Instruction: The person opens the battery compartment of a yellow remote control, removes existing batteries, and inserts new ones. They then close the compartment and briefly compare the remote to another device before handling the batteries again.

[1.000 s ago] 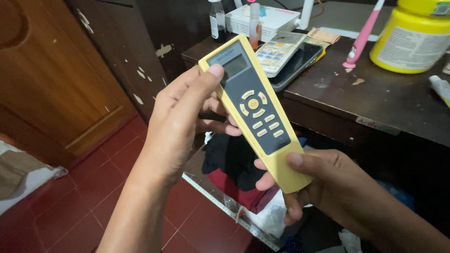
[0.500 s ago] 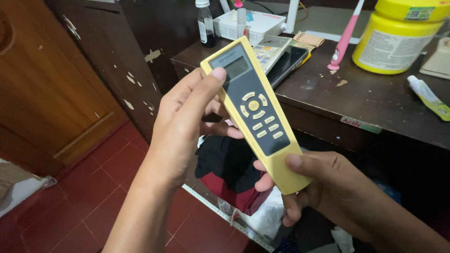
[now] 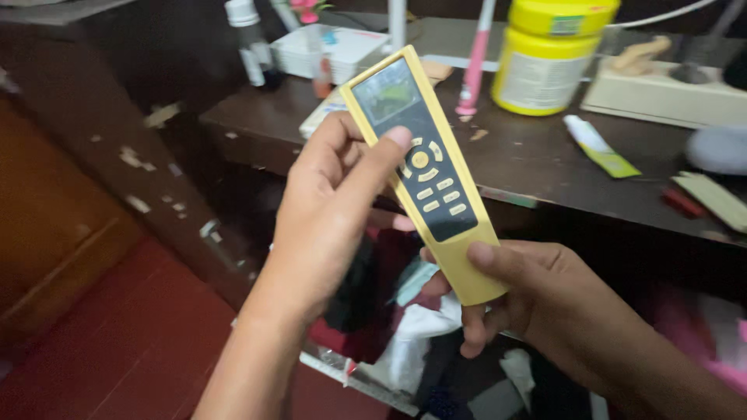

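L thumb (image 3: 389,148) slid down remote (image 3: 424,167) – now beside btns, off screen.

Yellow labelled tub (image 3: 554,54), desk rear

This looks like a room in a home. A worn dark wooden desk (image 3: 545,167) with chipped paint carries everyday clutter: a yellow jar (image 3: 545,58), a small tube (image 3: 595,144), a pink toothbrush (image 3: 475,58), a bottle (image 3: 250,43) and a white box (image 3: 342,50). Loose clothes (image 3: 405,311) are piled beneath it, over a red tiled floor (image 3: 132,350).
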